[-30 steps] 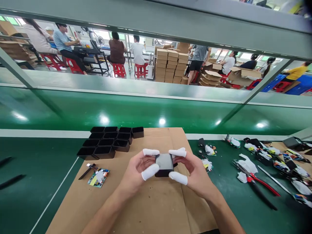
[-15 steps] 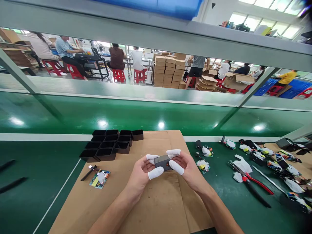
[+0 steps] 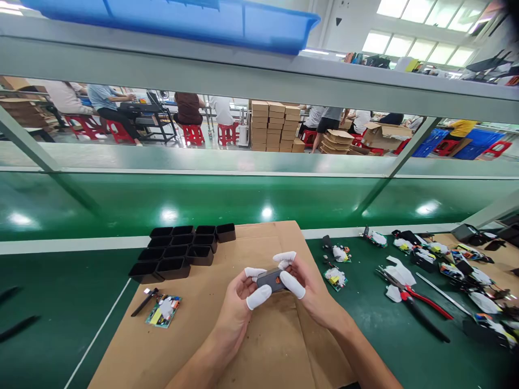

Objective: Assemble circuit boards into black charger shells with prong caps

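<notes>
Our left hand (image 3: 237, 300) and right hand (image 3: 314, 292), white caps (image 3: 259, 296) on the fingertips, grip a small black box (image 3: 266, 280) between them, above the cardboard sheet (image 3: 267, 351). A second ago its broad grey face was towards us; now we have it turned to show orange marks (image 3: 278, 280), so that side, we judge, is the one before our eyes. To our left lie a circuit board (image 3: 164, 312) and open black cases (image 3: 175, 271); on the green bench (image 3: 357, 335) to our right, red-handled pliers (image 3: 405, 295). Beyond, co-workers (image 3: 188, 109) sit near stacked cartons (image 3: 275, 129).
</notes>
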A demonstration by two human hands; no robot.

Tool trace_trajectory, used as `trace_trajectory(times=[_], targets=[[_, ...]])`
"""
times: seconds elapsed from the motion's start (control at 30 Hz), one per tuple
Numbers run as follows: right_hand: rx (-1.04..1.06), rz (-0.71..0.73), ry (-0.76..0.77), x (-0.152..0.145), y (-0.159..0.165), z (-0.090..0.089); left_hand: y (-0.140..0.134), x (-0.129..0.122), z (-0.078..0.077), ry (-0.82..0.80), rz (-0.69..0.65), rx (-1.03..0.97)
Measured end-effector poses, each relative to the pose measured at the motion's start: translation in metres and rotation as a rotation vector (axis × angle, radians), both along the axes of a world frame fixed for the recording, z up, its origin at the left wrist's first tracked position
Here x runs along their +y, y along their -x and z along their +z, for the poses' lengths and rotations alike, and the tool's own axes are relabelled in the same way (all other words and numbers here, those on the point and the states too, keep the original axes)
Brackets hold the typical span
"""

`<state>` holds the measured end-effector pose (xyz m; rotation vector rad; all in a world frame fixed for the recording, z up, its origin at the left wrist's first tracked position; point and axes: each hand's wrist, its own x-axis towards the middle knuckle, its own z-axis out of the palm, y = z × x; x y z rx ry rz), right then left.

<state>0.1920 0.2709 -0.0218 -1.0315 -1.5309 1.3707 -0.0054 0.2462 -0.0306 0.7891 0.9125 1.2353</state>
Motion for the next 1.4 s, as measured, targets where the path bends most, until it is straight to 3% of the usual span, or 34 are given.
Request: trace_trajectory(times=[0.4, 0.57, 0.7, 0.87, 1.4], targets=[[-0.066, 0.093, -0.092, -0.004, -0.003, -0.005, 0.003, 0.0, -0.004, 0.092, 0.015, -0.002], [-0.046, 0.101, -0.025, -0.003, -0.007, -0.001, -0.008, -0.008, 0.001, 0.076, 0.049, -0.018], [0.005, 0.095, 0.005, -0.004, -0.012, 0.011, -0.016, -0.02, 0.01, 0.099, -0.037, -0.071], [0.076, 0.188, 0.082, -0.004, -0.012, 0.021, -0.018, -0.026, 0.017, 0.122, -0.102, -0.07], [0.093, 0.287, 0.167, 0.004, -0.011, 0.016, -0.014, -0.017, 0.016, 0.19, -0.131, 0.005]])
